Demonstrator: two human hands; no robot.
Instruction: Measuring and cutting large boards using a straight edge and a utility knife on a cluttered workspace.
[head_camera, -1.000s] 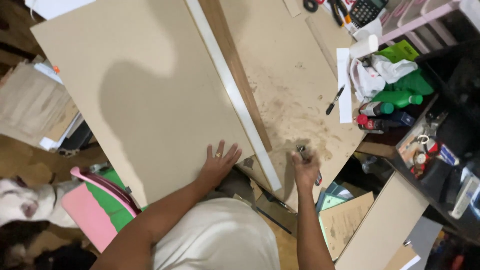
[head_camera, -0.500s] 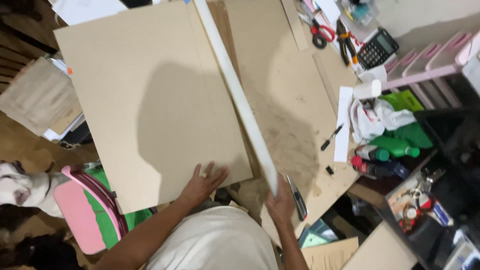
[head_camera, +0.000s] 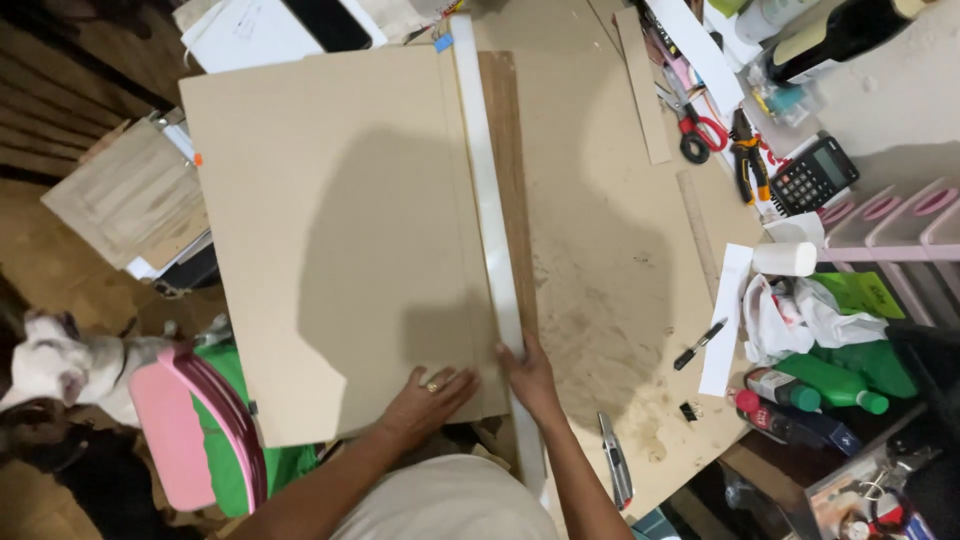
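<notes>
A large tan cardboard sheet (head_camera: 330, 220) lies flat on the worktable (head_camera: 610, 250). A long white straightedge (head_camera: 485, 200) runs along the sheet's right edge, over a brown wooden strip (head_camera: 512, 170). My left hand (head_camera: 428, 398) lies palm down on the sheet's near right corner, fingers spread. My right hand (head_camera: 527, 375) rests on the near end of the straightedge, pressing on it. A utility knife (head_camera: 614, 460) lies on the table just right of my right forearm, in neither hand.
A black pen (head_camera: 700, 343), white paper strip, rags, green and red bottles, calculator (head_camera: 812, 175), red scissors (head_camera: 693, 128) and pliers crowd the table's right side. A pink chair (head_camera: 185, 430) with green cloth and a white dog (head_camera: 60, 365) are at left. Papers lie at the far edge.
My right hand has let go of the knife, which now lies on the table, and moved left onto the straightedge. My left hand stays on the cardboard. The view has shifted.
</notes>
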